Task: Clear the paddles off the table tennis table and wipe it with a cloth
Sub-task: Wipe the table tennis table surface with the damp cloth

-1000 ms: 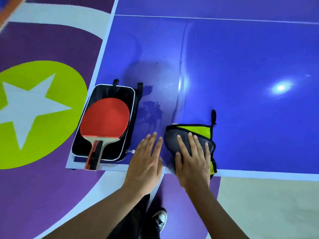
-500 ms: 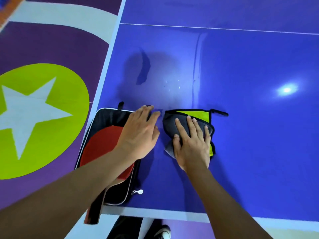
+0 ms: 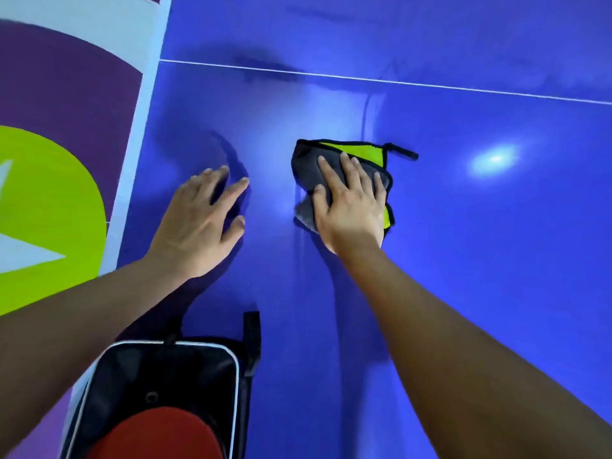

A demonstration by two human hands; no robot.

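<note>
Head cam: the right hand point(image 3: 351, 210) lay flat on the grey-and-lime cloth point(image 3: 306, 170), fingers point(image 3: 351, 173) straight and a bit spread, pressing it onto the blue worktop point(image 3: 480, 260) a little toward 12 o'clock from the middle of the shot. The left hand point(image 3: 195, 226) rested palm-down on the bare worktop at the cloth's 9 o'clock, fingers spread, holding nothing and not touching the cloth. Down at 7 o'clock the red paddle point(image 3: 159, 435) lay on its open black case point(image 3: 149, 376), well apart from both hands

No legible txt or nos.
</note>
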